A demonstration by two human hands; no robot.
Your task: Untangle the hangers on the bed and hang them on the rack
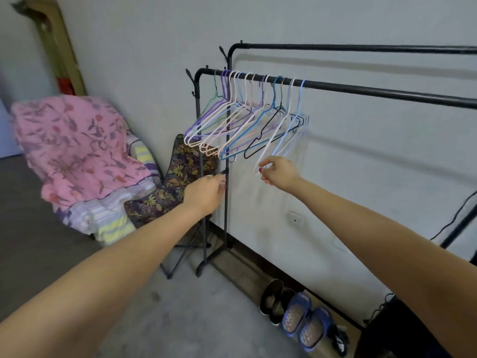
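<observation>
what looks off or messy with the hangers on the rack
The hangers bunch at the left end of the lower rail, swung askew and overlapping. The right hand touches the white one, pulled further out than the rest.

Readable text: none anywhere in view.
Hangers [247,120]: plain coloured wire, no labels legible.
Rack [361,90]: bare black bar, no brand or sign.
Slippers [304,321]: no readable mark.
Wall [361,177]: no writing.

Both forearms are bare, a ring [209,176] sits on the left grip [206,193], and red-painted nails show on the right grip [280,174].
</observation>
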